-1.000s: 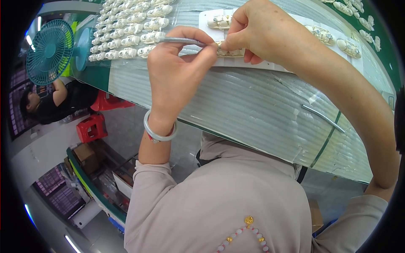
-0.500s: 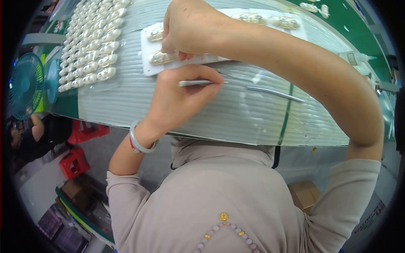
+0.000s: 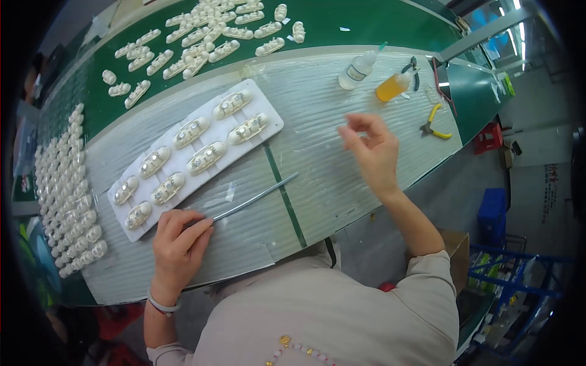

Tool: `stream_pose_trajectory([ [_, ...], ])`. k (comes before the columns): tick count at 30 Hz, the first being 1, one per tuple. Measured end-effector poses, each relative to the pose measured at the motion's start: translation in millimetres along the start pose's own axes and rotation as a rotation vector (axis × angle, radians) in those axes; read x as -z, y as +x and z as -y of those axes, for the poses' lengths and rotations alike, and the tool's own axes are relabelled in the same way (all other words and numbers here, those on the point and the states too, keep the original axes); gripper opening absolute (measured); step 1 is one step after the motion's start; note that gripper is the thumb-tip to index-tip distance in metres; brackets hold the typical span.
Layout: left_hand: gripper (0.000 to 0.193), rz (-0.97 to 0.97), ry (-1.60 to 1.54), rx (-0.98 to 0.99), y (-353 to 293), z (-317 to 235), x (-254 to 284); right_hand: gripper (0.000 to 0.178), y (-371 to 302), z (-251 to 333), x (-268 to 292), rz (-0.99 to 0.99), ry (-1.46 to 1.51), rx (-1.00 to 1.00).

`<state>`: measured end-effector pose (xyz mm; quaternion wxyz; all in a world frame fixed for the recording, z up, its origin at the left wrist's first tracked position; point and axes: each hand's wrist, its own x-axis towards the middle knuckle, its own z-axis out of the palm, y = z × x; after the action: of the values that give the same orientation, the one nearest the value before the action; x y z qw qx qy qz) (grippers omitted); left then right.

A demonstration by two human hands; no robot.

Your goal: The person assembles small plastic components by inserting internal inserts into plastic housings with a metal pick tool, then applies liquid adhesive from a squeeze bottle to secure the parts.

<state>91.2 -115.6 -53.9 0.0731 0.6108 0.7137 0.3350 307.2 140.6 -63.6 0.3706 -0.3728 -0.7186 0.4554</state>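
Note:
My left hand (image 3: 178,249) is at the tray's lower left corner, thumb and fingers pinched together. What they hold, if anything, is hidden. A thin grey metal rod (image 3: 256,198) lies on the table, its lower end at these fingertips. Two rows of glossy white oval pieces with small raised details, such as this one (image 3: 206,158), sit on the white foam-like tray (image 3: 271,110), slanting up to the right. Over the right half of the table is my right hand (image 3: 373,152), fingers curled, thumb and forefinger apart, with nothing visible between them.
Beyond my right hand are a clear squeeze bottle (image 3: 356,72), an amber-liquid bottle (image 3: 390,88), dark-handled pliers (image 3: 414,73) and yellow-handled cutters (image 3: 434,125). Loose white pieces (image 3: 201,46) are scattered on the green surface behind; packed rows of white pieces (image 3: 68,201) stand far left.
The view has turned toward the right. My right hand has left the tray and moved right. My left hand has come to the rod's end; the white stick it held no longer shows.

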Motion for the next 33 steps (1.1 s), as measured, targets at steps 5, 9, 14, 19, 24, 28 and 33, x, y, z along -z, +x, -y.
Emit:
stream_pose_trajectory([
  [5,0.057,-0.113,0.241,-0.013,-18.0,3.3,24.1,0.047,29.6,-37.8,26.4,-0.350,-0.039,0.124],
  [9,0.098,-0.272,0.520,0.198,-40.1,34.2,60.3,0.066,56.7,-62.8,61.9,-0.460,-0.138,0.058],
  [14,0.131,-0.124,0.033,0.447,-41.4,62.1,68.7,0.057,94.1,-78.9,81.6,-0.217,-0.037,0.003],
  [19,0.128,-0.188,-0.128,0.508,-29.5,71.3,62.1,0.040,88.9,-90.7,86.4,-0.327,0.210,-0.018],
  [24,0.125,-0.194,-0.114,0.468,-19.7,71.3,57.5,0.048,53.2,-5.2,54.8,-0.220,0.284,0.263],
  [28,0.120,-0.122,-0.084,0.419,0.2,70.8,48.3,0.065,38.9,33.4,16.4,0.218,0.534,0.075],
  [33,0.120,-0.050,-0.144,0.343,6.8,78.8,41.9,0.060,45.5,47.0,-52.2,0.515,0.874,-0.236],
])
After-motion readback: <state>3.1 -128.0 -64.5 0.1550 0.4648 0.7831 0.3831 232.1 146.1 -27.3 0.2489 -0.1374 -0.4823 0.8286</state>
